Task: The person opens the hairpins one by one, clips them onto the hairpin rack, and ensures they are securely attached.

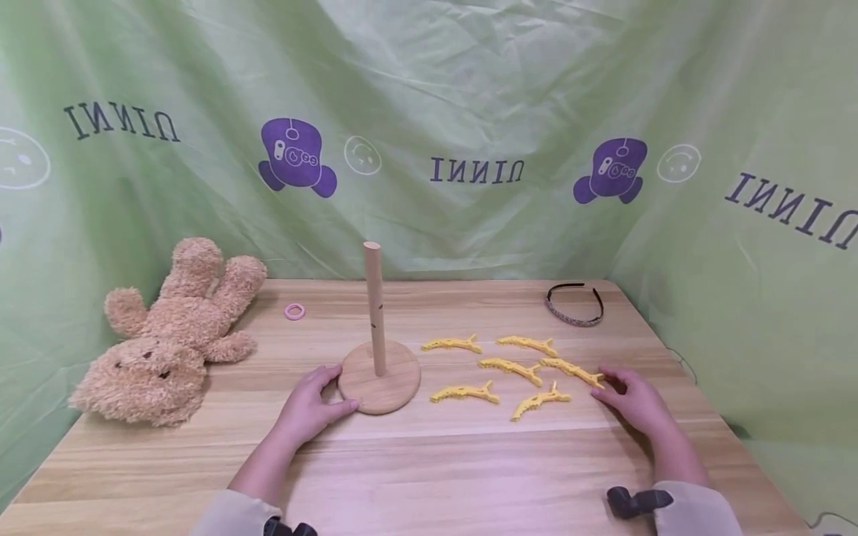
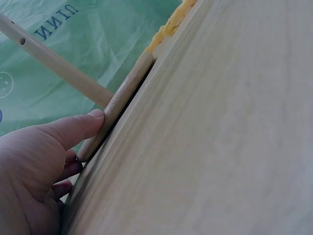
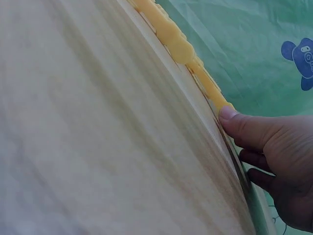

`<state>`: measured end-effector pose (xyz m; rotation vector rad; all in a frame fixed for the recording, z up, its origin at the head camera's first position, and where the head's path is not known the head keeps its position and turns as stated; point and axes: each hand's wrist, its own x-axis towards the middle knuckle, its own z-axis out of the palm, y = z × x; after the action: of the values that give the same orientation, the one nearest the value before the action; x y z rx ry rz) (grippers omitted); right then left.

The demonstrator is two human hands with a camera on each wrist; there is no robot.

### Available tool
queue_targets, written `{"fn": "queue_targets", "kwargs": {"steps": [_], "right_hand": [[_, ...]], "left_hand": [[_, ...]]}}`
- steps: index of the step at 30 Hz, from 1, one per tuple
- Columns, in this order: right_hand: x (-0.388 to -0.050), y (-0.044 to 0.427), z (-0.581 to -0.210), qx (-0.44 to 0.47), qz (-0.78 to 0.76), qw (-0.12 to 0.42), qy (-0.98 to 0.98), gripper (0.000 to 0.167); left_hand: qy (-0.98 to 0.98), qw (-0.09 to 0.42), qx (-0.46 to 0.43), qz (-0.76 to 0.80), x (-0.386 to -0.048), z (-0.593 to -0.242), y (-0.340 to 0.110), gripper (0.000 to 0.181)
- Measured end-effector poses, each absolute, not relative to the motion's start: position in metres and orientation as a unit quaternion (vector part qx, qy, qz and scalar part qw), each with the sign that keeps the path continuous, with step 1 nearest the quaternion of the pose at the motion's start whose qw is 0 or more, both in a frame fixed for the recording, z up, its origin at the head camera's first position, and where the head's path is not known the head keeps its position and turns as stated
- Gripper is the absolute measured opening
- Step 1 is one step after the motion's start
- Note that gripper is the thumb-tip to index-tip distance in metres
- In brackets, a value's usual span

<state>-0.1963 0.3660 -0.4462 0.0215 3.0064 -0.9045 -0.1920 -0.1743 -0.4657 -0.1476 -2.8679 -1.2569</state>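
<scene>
Wooden stand (image 1: 377,320), upright dowel on a round base (image 1: 395,388), sits directly at the left hand (image 1: 311,406). Left grip: grasping the base at its rim, thumb pressed on the near edge, fingers bent round the side. Dowel rises just beyond the fingertips; a small dark hole shows in it.

Right grip: pinching the forked tail of a yellow alligator hair clip (image 1: 572,370) between thumb and fingers. Clip lies on the wood-grain table (image 1: 415,476), its nose pointing away from the right hand (image 1: 637,402) toward the left. Whether that nose touches the neighbouring clip: cannot tell.

Five other yellow clips (image 1: 465,392) lie between the two grips. Glittery headband (image 1: 575,321) beyond the right grip. Pink ring (image 1: 295,318) beyond the left grip; tan teddy bear (image 1: 176,327) to its left, on its back. Green printed curtain (image 1: 469,231) behind everything.
</scene>
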Motion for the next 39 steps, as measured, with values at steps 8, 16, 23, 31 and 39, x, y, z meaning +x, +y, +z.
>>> {"fn": "queue_targets", "kwargs": {"steps": [8, 16, 23, 31, 39], "right_hand": [[-0.197, 0.349, -0.428, 0.007, -0.356, 0.007, 0.934, 0.065], [-0.213, 0.294, -0.41, -0.06, -0.399, -0.031, 0.914, 0.052], [-0.228, 0.234, -0.403, -0.111, -0.39, -0.027, 0.914, 0.044], [-0.24, 0.166, -0.405, -0.167, -0.392, -0.011, 0.904, 0.028], [-0.248, 0.115, -0.421, -0.182, -0.416, 0.009, 0.891, 0.021]], "left_hand": [[-0.915, 0.009, -0.049, -0.4, -0.192, -0.466, -0.174, 0.079], [-0.914, 0.008, -0.047, -0.402, -0.191, -0.467, -0.175, 0.079], [-0.914, 0.008, -0.045, -0.403, -0.191, -0.467, -0.175, 0.077], [-0.913, 0.011, -0.045, -0.405, -0.191, -0.467, -0.175, 0.076], [-0.911, 0.019, -0.049, -0.408, -0.191, -0.468, -0.174, 0.075]]}}
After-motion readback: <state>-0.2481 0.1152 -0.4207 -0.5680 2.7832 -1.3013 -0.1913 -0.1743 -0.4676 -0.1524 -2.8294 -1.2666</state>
